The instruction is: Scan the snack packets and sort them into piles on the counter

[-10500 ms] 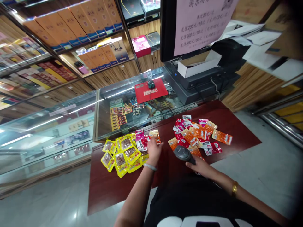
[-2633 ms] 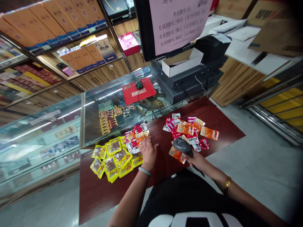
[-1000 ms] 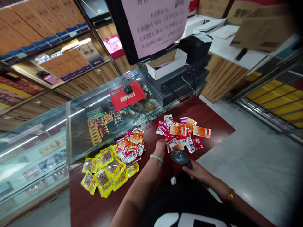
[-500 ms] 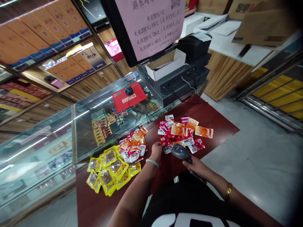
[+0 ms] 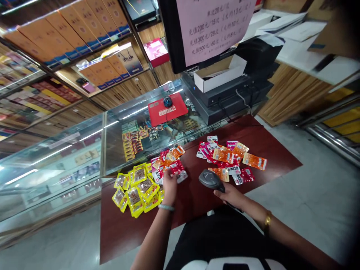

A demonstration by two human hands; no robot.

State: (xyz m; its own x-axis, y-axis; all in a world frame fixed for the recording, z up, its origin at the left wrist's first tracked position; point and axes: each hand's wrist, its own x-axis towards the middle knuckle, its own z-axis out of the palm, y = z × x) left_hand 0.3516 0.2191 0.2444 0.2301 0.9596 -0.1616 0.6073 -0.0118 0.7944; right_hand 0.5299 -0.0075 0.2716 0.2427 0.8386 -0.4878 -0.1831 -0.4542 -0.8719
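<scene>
My left hand [image 5: 170, 184] is at the near edge of the left pile of red and orange snack packets [image 5: 157, 165], its fingers closed on a red snack packet [image 5: 180, 170]. My right hand [image 5: 231, 195] grips the handle of a dark grey barcode scanner [image 5: 210, 179], whose head points left over the table. Beyond the scanner lies a second pile of red, orange and white packets [image 5: 223, 154]. Yellow snack packets [image 5: 137, 195] are heaped left of my left hand.
The packets lie on a dark red tabletop [image 5: 194, 198] against a glass display counter [image 5: 112, 150]. On the counter are a red mat [image 5: 180, 105] with a mouse [image 5: 168, 101], and a monitor [image 5: 171, 45] with a paper sheet. An open white box [image 5: 208, 83] sits beside it.
My left hand has moved left from the right pile to the left pile with a red snack packet. The scanner has stayed in my right hand, and the camera view has shifted.
</scene>
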